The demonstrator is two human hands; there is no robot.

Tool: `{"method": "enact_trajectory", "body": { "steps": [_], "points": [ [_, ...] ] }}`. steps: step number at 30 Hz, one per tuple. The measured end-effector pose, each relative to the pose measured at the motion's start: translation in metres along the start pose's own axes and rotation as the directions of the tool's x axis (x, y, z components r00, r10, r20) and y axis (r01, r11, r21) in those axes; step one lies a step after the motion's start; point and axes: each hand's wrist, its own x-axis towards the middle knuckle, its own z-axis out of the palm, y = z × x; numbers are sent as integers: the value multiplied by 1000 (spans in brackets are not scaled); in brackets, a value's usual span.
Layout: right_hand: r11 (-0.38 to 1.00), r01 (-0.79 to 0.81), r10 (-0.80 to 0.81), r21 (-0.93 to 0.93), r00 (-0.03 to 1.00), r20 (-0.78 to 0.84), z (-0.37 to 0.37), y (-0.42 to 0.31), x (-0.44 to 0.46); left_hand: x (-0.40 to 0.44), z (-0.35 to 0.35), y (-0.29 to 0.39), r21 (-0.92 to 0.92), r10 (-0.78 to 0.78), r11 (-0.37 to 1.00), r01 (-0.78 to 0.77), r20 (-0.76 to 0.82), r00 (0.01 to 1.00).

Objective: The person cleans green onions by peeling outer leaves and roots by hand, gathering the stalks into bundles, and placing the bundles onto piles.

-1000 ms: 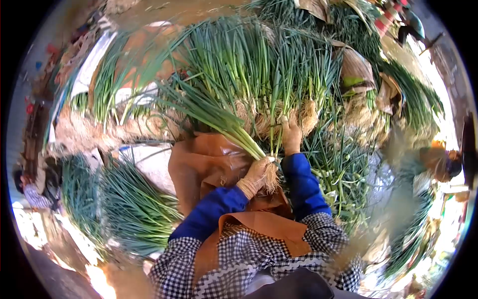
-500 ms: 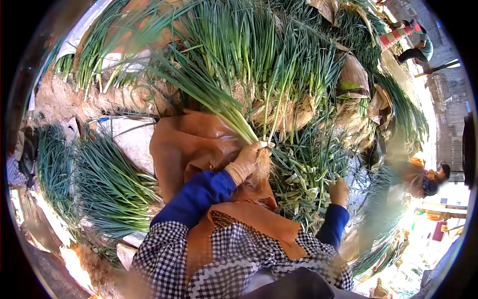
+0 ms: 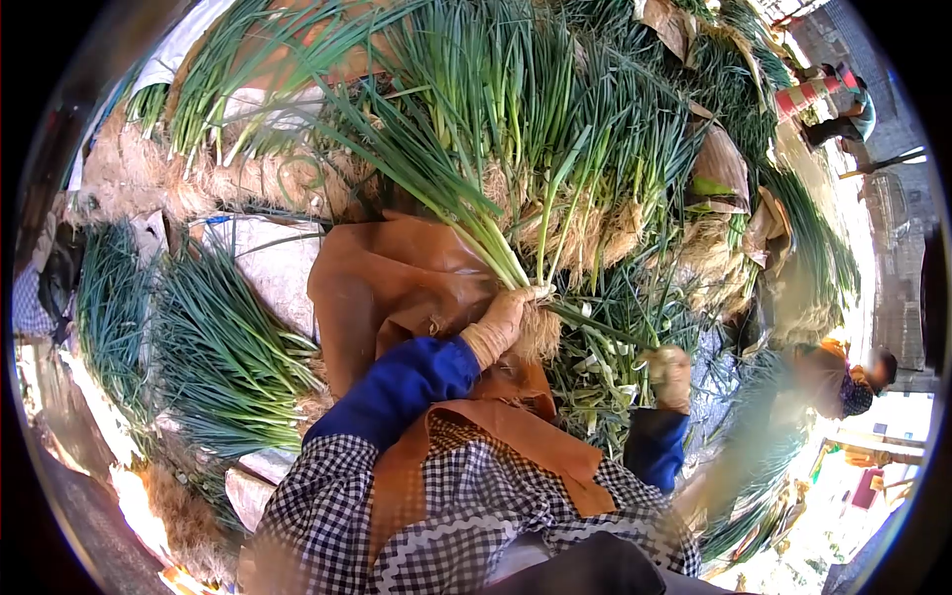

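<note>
My left hand (image 3: 499, 322) is closed round a bunch of spring onions (image 3: 486, 236) just above its pale, stringy roots (image 3: 538, 335). The long green tops fan out up and to the left, over the brown apron on my lap. A dark green leaf (image 3: 598, 325) stretches from the root end of the bunch across to my right hand (image 3: 671, 377). The fingers of that hand are closed on the leaf's far end. Beneath the leaf lies a heap of stripped leaves (image 3: 595, 382).
Rows of spring onions (image 3: 476, 89) stand in front, roots towards me. Another pile (image 3: 213, 347) lies on the left beside a white sack (image 3: 268, 273). A person (image 3: 853, 377) sits at the right, and another person (image 3: 851, 111) bends at the far right.
My right hand now holds a leaf drawn taut from the bunch; before, no such leaf was visible. My left hand still grips the bunch, and the whole view has shifted slightly.
</note>
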Motion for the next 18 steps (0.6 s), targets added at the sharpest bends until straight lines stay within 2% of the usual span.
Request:
{"method": "enact_trajectory", "body": {
  "steps": [1, 2, 3, 4, 6, 7, 8, 9, 10, 11, 12, 13, 14, 15, 16, 17, 18],
  "points": [
    [942, 156, -38, 296, 929, -369, -14, 12, -7, -3, 1, 2, 46, 36, 998, -36, 11, 999],
    [954, 291, -204, 72, 805, -557, -37, 20, -12, -5, 4, 4, 89, 77, 993, -79, 24, 997],
    [830, 453, -248, 326, 823, -511, -70, 25, -22, -8, 7, 5, 80, 79, 994, -78, -15, 997],
    [627, 533, -291, 568, 837, -463, -103, 29, -31, -8, 5, 4, 80, 78, 994, -77, -17, 997],
    [591, 490, -245, 640, 865, -437, -172, 63, -65, 1, -1, 2, 68, 54, 996, -50, -63, 997],
    [589, 498, -250, 637, 861, -442, -167, 60, -65, 4, -4, 1, 14, 18, 1000, -17, -36, 999],
    [957, 286, -215, 51, 815, -538, -162, 59, -59, -11, 13, 12, 14, 8, 1000, -8, 9, 1000],
    [844, -142, -254, -518, 745, -617, -147, 56, -50, -2, 4, 8, 1, -8, 1000, 8, 90, 996],
    [313, -565, -342, -763, 682, -646, -123, 55, -46, 5, -8, 2, -3, -35, 999, 36, 164, 986],
    [561, -281, -300, -778, 808, -508, -82, 49, -17, 4, -10, 0, 5, -47, 999, 46, 158, 986],
    [840, -181, -69, -512, 900, -431, -8, 14, 12, 3, -10, -1, -103, -99, 987, 121, 194, 976],
    [708, -3, -219, -706, 950, -224, 41, 11, 34, 3, -8, 0, -204, -144, 959, 195, 240, 960],
    [614, 369, -411, -698, 904, 115, 81, 10, 59, -5, 4, 8, -186, -149, 963, 197, 245, 958],
    [437, 520, -464, -734, 829, 311, 120, 0, 73, -21, 24, 20, -112, -124, 983, 147, 188, 974],
    [494, 583, -463, -645, 804, 372, 145, 16, 83, -33, 33, 28, -39, -90, 995, 96, 129, 987],
    [800, 394, -275, -452, 911, 307, 146, 69, 89, -32, 24, 28, -2, -96, 995, 97, 50, 994],
    [972, 121, -74, -201, 971, 227, 147, 121, 95, -39, 25, 36, 10, -90, 996, 90, 52, 995]
  ]
}}
